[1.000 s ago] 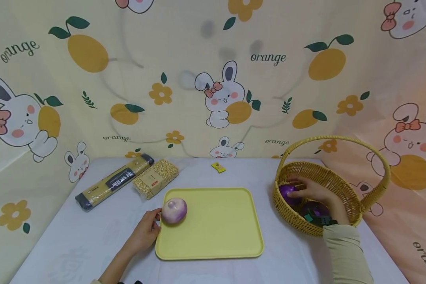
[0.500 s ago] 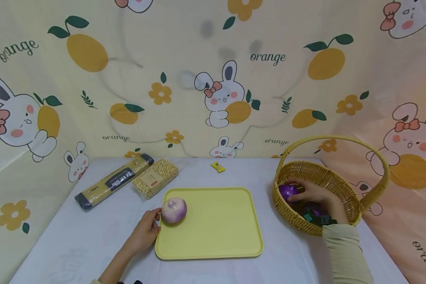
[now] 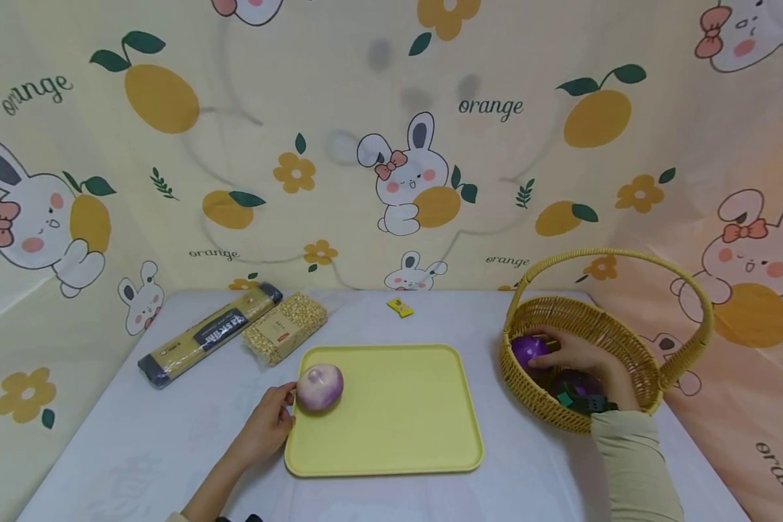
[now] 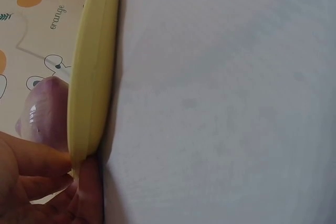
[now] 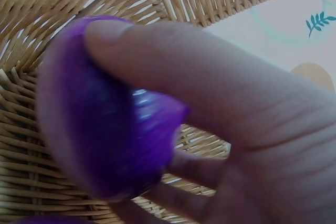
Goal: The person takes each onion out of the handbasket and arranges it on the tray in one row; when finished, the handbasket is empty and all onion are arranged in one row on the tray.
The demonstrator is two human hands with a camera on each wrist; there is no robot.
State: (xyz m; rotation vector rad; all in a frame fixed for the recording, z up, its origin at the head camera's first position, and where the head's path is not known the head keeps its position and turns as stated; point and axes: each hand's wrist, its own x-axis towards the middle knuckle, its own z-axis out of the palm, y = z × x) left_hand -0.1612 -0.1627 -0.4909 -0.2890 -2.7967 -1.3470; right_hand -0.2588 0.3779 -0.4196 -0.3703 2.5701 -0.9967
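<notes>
My left hand (image 3: 264, 426) pinches the left rim of the yellow tray (image 3: 398, 413); in the left wrist view its thumb and fingers (image 4: 37, 156) lie on either side of the rim. A pale purple-and-white onion (image 3: 320, 388) sits on the tray beside that hand. Inside the wicker basket (image 3: 528, 406), my right hand (image 3: 577, 353) holds a glossy deep-purple onion (image 3: 528, 351). The right wrist view shows the thumb over this onion (image 5: 105, 119) and other fingers curled beneath it. A second dark purple round thing (image 3: 576, 380) lies under the right wrist, partly hidden.
At the back left lie a long noodle-like packet (image 3: 209, 336) and a clear bag of yellow kernels (image 3: 286, 328). A small yellow wrapped packet (image 3: 400, 307) lies behind the tray. The basket's tall handle (image 3: 616, 254) arches over the right hand; a printed cloth backdrop stands behind the table.
The right hand's fingers have closed in around the purple onion, which has shifted slightly within the basket. The left hand and the tray stay where they were.
</notes>
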